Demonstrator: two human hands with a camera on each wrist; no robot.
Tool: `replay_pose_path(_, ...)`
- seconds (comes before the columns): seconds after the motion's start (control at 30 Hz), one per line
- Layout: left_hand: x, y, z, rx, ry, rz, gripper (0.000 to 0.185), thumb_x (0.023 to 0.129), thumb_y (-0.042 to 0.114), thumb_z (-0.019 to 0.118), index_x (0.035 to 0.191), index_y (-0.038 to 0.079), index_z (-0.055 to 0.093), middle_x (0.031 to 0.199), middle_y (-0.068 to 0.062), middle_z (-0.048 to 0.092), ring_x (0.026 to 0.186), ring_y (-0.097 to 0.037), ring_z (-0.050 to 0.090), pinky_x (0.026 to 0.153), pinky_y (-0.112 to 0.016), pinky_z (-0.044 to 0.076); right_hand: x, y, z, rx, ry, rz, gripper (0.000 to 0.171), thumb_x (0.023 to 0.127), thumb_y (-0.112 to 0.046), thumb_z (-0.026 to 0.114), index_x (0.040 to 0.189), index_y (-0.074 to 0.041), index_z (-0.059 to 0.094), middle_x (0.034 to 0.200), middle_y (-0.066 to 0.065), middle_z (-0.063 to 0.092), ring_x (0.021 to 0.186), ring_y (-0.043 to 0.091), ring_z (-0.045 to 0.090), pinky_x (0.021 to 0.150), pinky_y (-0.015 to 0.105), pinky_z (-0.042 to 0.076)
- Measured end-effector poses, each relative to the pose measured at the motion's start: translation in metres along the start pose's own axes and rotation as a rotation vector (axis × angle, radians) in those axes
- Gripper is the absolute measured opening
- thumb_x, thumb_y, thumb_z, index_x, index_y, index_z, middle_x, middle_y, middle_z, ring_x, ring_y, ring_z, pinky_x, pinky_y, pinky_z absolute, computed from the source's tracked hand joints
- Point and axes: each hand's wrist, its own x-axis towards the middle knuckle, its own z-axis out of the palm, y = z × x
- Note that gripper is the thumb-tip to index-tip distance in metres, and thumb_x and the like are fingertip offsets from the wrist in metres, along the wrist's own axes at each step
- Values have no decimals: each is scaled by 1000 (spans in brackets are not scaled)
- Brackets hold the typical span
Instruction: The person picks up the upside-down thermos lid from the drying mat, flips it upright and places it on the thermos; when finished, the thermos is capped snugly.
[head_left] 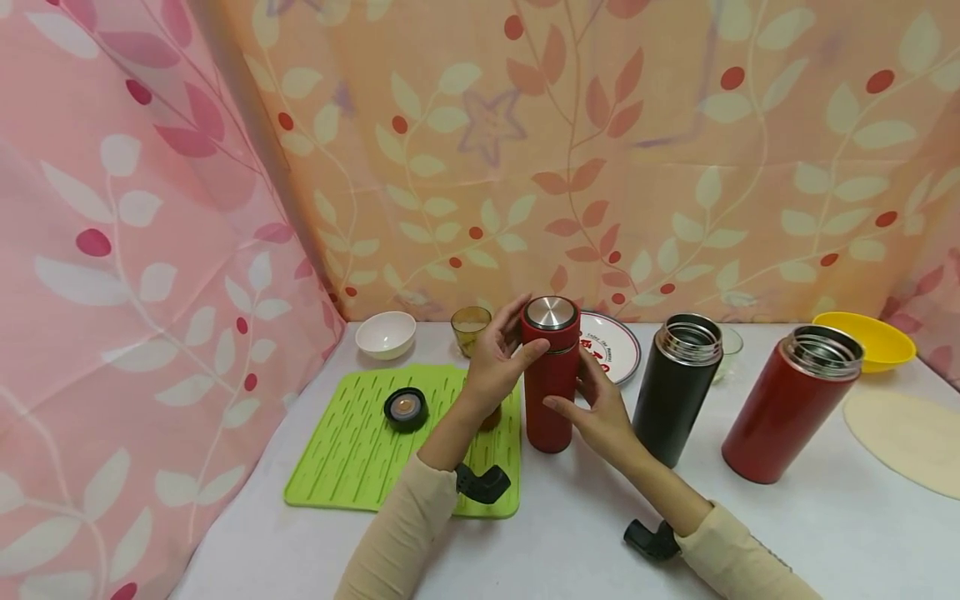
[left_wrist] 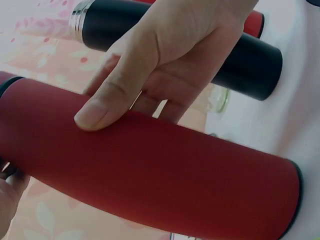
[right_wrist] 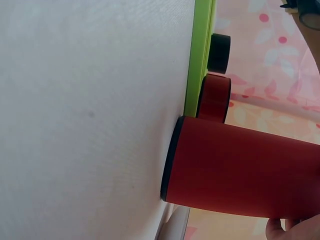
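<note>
A slim red thermos (head_left: 550, 392) with a steel-topped lid (head_left: 552, 315) stands upright on the white table, between both hands. My left hand (head_left: 497, 357) grips it at the lid, thumb across the front and fingers behind. Lower down, my right hand (head_left: 600, 410) holds the body from the right; its thumb (left_wrist: 95, 114) lies on the red surface in the left wrist view. To the right stand an open black thermos (head_left: 677, 392) and a wider open red thermos (head_left: 791, 406), both with bare steel necks.
At left a green ridged mat (head_left: 337, 467) bears a black lid (head_left: 406, 410) and a red lid (right_wrist: 214, 99), partly hidden by my left wrist. Behind are a white bowl (head_left: 386, 335), an amber glass (head_left: 468, 329), a plate (head_left: 622, 350) and a yellow bowl (head_left: 877, 342).
</note>
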Motion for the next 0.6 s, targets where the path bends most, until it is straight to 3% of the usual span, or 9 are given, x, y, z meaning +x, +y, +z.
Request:
replay_pose_path(0.1, 1, -10, -1, -14, -7, 5, 61, 86, 3, 61, 139, -2, 31, 139, -18, 41, 128, -27, 43, 105, -34, 37, 0, 0, 0, 2, -3, 5, 76, 81, -21, 71, 144, -22, 27, 139, 6, 44, 126, 26, 46, 103, 41, 38)
replay_pose_path(0.23, 2, -18, 4, 58, 43, 35, 74, 79, 19, 72, 137, -1, 32, 133, -15, 42, 121, -23, 46, 102, -30, 41, -1, 1, 0, 1, 1, 19, 76, 80, -21, 71, 143, -23, 28, 139, 5, 44, 126, 27, 46, 103, 42, 38)
replay_pose_path(0.37, 2, -20, 7, 74, 84, 37, 73, 76, 19, 76, 133, 1, 34, 128, -13, 46, 114, -21, 49, 99, -29, 43, -1, 2, 1, -3, -2, 26, 77, 80, -22, 71, 143, -24, 28, 139, 5, 44, 126, 26, 46, 103, 41, 38)
replay_pose_path(0.47, 1, -21, 3, 37, 47, 34, 65, 81, 12, 70, 134, 2, 35, 130, -14, 47, 117, -21, 49, 102, -28, 41, -1, 1, 1, -5, 2, 12, 77, 80, -21, 71, 144, -23, 28, 139, 6, 45, 126, 27, 46, 102, 41, 38)
replay_pose_path(0.6, 0, -21, -6, -26, -54, 27, 60, 88, 9, 60, 139, 0, 31, 136, -17, 44, 127, -24, 44, 105, -30, 37, 0, 1, 0, -6, 1, -1, 78, 80, -21, 71, 144, -22, 27, 139, 6, 44, 126, 27, 46, 103, 41, 38)
